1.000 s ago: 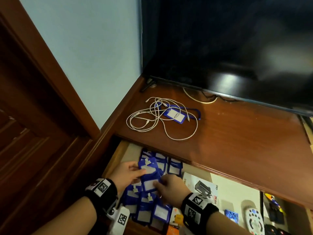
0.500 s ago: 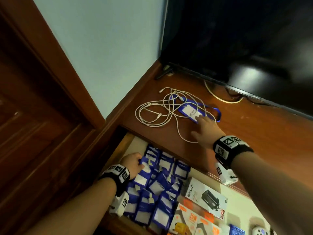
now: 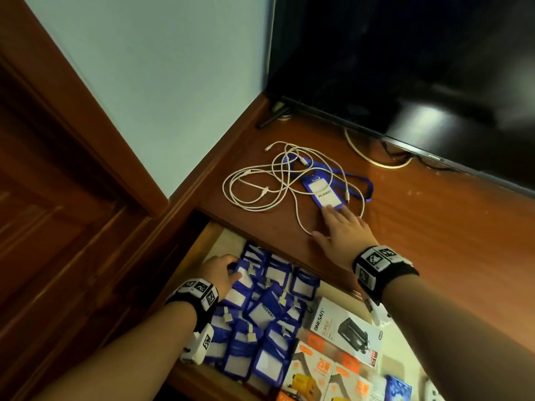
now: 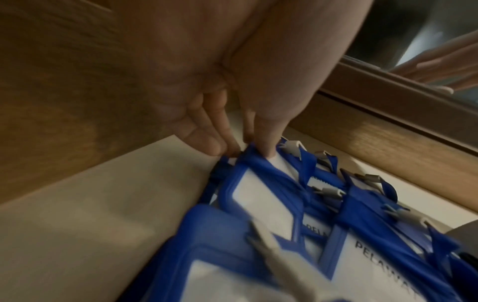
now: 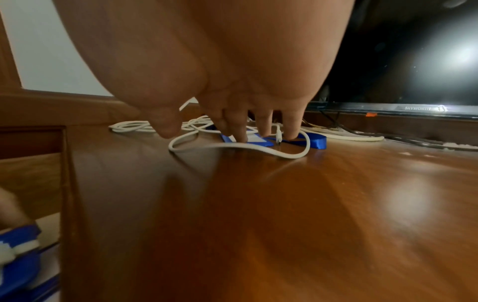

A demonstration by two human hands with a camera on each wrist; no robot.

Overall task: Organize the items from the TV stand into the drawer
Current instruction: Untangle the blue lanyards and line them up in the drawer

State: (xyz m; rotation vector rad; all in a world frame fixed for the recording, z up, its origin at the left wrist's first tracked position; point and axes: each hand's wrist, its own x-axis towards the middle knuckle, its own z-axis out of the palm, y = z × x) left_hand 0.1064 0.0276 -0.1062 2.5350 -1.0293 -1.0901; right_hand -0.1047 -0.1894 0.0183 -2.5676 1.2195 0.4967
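The right hand [image 3: 343, 234] is laid flat on the stand [image 3: 434, 241], fingers nearly straight, fingertips [image 5: 241, 138] pressed on the near end of the badge [image 3: 324, 193]. Nothing is gripped yet. The badge is tangled up with the cable [image 3: 260, 180]: 1 loop is draped over it and another is curled just in front of the fingers, and its blue lanyard [image 3: 367, 188] is run under the coils on the TV [image 3: 405, 68] side.

Best bet, probably: the badge gets slid toward the stand's front edge, out from under the loops, and is only then pinched. Lifted straight up, the cable would likely get dragged along by the lanyard.

The left hand [image 3: 221, 272] is down in the drawer [image 3: 202, 247], below the stand's front edge. Its fingers are curled, and the corner of 1 badge in the pile [image 3: 260, 314] is pinched between them, close to the drawer's left wall.

Room-wise: bare wood is left on the stand to the right of the cable, so there's space to slide. The drawer is only partly covered by the stand's overhang, and open floor is seen beside the pile at its left.
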